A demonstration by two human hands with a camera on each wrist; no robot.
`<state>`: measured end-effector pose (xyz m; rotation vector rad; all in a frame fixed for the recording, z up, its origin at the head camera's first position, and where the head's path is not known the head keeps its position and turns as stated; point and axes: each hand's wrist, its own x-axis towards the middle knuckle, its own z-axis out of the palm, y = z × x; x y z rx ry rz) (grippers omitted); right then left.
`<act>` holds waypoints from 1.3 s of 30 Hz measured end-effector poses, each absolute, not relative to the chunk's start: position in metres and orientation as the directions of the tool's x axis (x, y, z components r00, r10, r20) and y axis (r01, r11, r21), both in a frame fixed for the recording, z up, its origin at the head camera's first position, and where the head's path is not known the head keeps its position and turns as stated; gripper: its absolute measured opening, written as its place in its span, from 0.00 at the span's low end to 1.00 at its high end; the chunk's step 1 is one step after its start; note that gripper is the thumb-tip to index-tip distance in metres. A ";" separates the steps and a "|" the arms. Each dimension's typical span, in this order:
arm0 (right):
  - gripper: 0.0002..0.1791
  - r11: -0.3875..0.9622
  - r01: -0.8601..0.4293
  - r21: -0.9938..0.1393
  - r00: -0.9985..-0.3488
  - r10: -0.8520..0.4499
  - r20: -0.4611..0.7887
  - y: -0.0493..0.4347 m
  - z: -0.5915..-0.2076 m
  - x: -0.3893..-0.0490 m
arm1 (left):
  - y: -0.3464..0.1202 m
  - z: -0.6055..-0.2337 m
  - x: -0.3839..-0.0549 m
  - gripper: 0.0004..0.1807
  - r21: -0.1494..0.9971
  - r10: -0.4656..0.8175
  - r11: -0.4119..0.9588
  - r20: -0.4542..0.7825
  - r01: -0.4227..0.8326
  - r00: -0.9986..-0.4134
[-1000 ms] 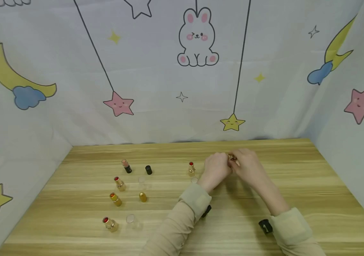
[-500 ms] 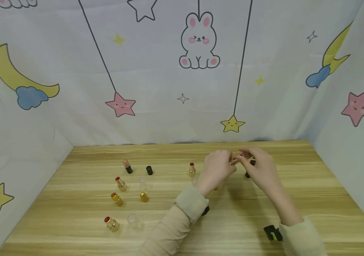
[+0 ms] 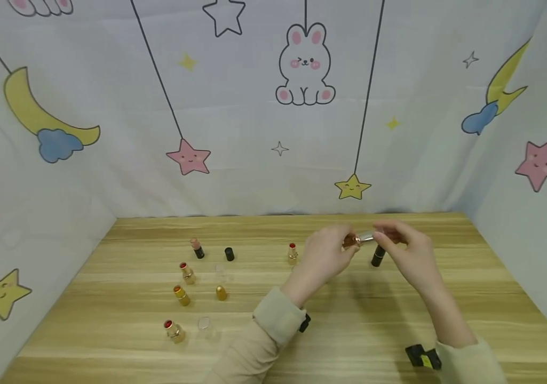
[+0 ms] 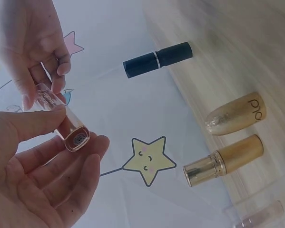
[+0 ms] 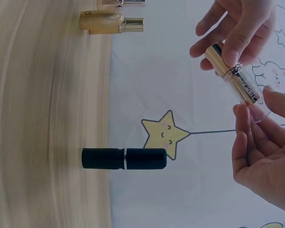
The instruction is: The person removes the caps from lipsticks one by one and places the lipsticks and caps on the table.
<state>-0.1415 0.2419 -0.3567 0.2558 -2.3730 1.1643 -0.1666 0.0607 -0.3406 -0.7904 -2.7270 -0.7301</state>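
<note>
Above the back right of the table, both hands hold one lipstick [image 3: 365, 237] with a gold base and a clear cap. My left hand [image 3: 326, 253] pinches its gold base [image 5: 218, 58] between thumb and fingers. At the other end, my right hand [image 3: 412, 253] has thumb and fingertips about the tip of the clear cap [image 5: 257, 113]. In the left wrist view, the lipstick's round bottom label [image 4: 79, 138] faces the camera. Close below the right hand, a closed black lipstick tube [image 3: 377, 257] stands upright, its lower part in sight in the head view.
Uncapped lipsticks stand at left: a pink one [image 3: 197, 248], a gold one [image 3: 181, 295] and red ones [image 3: 174, 332]. Beside them are a black cap [image 3: 229, 254], a gold cap [image 3: 221, 293] and a clear cap [image 3: 204, 326]. Another red lipstick [image 3: 292, 254] stands left of the left hand.
My right hand has moved right, away from the left hand, uncovering the lipstick between them and the black tube below. The left hand keeps its grip. The head view has shifted slightly.
</note>
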 end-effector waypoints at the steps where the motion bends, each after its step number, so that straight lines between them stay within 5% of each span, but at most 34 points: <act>1: 0.13 0.615 -0.363 -0.700 -0.872 0.041 0.488 0.242 -0.357 -0.141 | 0.060 -0.341 -0.165 0.05 0.404 0.447 0.727 0.335 0.555 -0.830; 17: 0.14 0.483 -0.379 -0.790 -0.892 0.039 0.451 0.239 -0.354 -0.135 | 0.051 -0.349 -0.158 0.07 0.427 0.469 0.643 0.437 0.636 -0.767; 39: 0.12 0.462 -0.423 -0.779 -0.868 0.041 0.495 0.234 -0.358 -0.135 | 0.045 -0.350 -0.157 0.07 0.561 0.432 0.613 0.351 0.556 -0.830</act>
